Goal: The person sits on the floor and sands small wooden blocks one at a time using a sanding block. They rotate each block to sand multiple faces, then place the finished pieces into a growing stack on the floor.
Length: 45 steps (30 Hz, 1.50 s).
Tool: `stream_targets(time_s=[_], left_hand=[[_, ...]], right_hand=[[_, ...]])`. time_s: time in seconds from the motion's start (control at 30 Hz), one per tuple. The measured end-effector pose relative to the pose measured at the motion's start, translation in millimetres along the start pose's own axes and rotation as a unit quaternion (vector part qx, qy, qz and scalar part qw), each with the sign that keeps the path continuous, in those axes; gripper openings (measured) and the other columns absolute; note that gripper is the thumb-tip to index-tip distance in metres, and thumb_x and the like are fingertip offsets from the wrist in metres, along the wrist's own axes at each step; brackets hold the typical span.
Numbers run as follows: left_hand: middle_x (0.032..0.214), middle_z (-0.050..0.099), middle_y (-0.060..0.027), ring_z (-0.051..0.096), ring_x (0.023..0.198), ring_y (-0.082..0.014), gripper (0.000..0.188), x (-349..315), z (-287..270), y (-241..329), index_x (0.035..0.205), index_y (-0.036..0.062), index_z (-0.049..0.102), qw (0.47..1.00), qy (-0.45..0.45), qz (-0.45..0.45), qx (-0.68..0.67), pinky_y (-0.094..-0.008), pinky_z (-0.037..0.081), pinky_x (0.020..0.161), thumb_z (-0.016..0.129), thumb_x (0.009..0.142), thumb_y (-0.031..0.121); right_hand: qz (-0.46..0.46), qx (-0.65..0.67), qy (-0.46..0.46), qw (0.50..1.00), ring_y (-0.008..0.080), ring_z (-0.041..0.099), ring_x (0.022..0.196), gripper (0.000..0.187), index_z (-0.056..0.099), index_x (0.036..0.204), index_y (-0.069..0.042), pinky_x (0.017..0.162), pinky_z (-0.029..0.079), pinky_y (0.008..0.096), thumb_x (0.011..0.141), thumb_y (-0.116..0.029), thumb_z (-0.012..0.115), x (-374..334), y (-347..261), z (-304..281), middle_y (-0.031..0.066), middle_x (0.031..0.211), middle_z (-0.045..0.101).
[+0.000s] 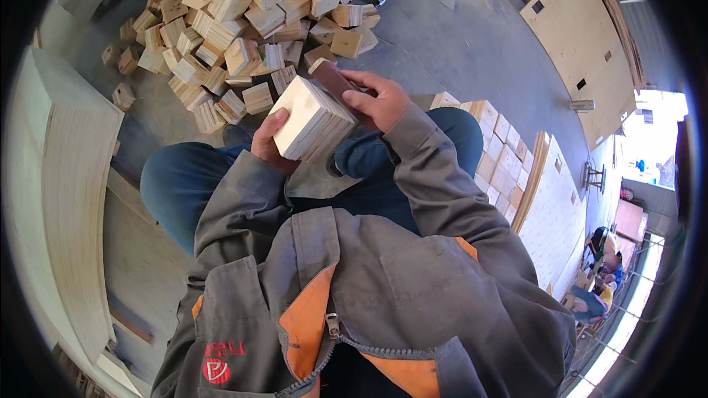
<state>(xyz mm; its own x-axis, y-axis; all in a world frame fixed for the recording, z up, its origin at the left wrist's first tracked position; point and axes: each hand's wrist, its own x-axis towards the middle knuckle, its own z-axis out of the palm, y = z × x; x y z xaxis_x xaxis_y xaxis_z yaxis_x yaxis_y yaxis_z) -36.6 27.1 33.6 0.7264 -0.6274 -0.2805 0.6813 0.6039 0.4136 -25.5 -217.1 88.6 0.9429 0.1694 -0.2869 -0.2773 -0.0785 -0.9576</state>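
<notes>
My left hand [270,138] holds a square block of layered plywood [313,119] above my lap, thumb on its pale top face and fingers underneath. In my right hand [380,99] is a brown sanding block [333,81], gripped between thumb and fingers. It lies along the far right side of the plywood block, touching or very close to it. The underside of the plywood block and the fingertips beneath it are hidden.
A loose heap of plywood blocks [221,22] covers the floor ahead. Neatly stacked blocks [505,151] stand by my right knee, beside leaning boards [557,214]. A tall stack of sheets [74,177] rises on my left. A person [594,295] sits far right.
</notes>
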Motion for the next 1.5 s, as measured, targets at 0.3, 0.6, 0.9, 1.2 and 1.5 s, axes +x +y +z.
stream_targets(time_s=[0.3, 0.6, 0.9, 1.2, 1.5], left_hand=[[0.138, 0.061, -0.0088, 0.060, 0.125, -0.0249, 0.069, 8, -20, -15, 0.147, 0.0117, 0.046, 0.987, 0.117, 0.102, -0.051, -0.0458, 0.046, 0.107, 0.052, 0.099, 0.060], [0.145, 0.054, -0.0082, 0.051, 0.132, -0.0344, 0.068, 6, -16, -9, 0.149, 0.0227, 0.044, 0.992, 0.032, -0.023, -0.116, -0.0673, 0.036, 0.104, 0.048, 0.096, 0.066], [0.137, 0.060, -0.0083, 0.058, 0.126, -0.0272, 0.067, 10, -18, -17, 0.140, 0.0130, 0.053, 0.985, 0.125, 0.074, -0.092, -0.0484, 0.045, 0.107, 0.052, 0.096, 0.065], [0.129, 0.062, -0.0043, 0.059, 0.115, -0.0260, 0.065, 13, -13, -17, 0.137, 0.0221, 0.052, 0.980, 0.183, 0.006, -0.077, -0.0499, 0.042, 0.098, 0.058, 0.091, 0.068], [0.126, 0.063, -0.0028, 0.058, 0.113, -0.0239, 0.060, 11, -19, -17, 0.135, 0.0248, 0.054, 0.978, 0.180, 0.025, -0.103, -0.0467, 0.043, 0.094, 0.052, 0.094, 0.069]], right_hand=[[-0.105, -0.038, -0.002, 0.994, 0.0191, 0.060, 0.116, 0.051, 0.058, 0.138, -0.001, 0.101, 0.048, 0.0327, 0.094, -0.021, 0.073, -17, 13, 16, 0.0134, 0.132, 0.062], [-0.250, -0.286, 0.097, 0.920, 0.0413, 0.057, 0.119, 0.055, 0.060, 0.134, -0.004, 0.103, 0.046, 0.0435, 0.087, -0.027, 0.077, -24, 8, 40, 0.0261, 0.131, 0.056], [-0.278, -0.379, 0.127, 0.874, 0.0442, 0.056, 0.116, 0.059, 0.058, 0.136, -0.007, 0.100, 0.046, 0.0490, 0.085, -0.028, 0.077, -54, 9, 75, 0.0281, 0.136, 0.051], [-0.277, -0.387, 0.158, 0.865, 0.0437, 0.057, 0.118, 0.054, 0.060, 0.132, -0.002, 0.103, 0.045, 0.0481, 0.087, -0.028, 0.074, 8, 18, 57, 0.0277, 0.130, 0.057], [-0.260, -0.390, 0.123, 0.875, 0.0438, 0.055, 0.120, 0.057, 0.057, 0.135, 0.000, 0.104, 0.044, 0.0471, 0.087, -0.024, 0.074, -17, 18, 62, 0.0288, 0.132, 0.055]])
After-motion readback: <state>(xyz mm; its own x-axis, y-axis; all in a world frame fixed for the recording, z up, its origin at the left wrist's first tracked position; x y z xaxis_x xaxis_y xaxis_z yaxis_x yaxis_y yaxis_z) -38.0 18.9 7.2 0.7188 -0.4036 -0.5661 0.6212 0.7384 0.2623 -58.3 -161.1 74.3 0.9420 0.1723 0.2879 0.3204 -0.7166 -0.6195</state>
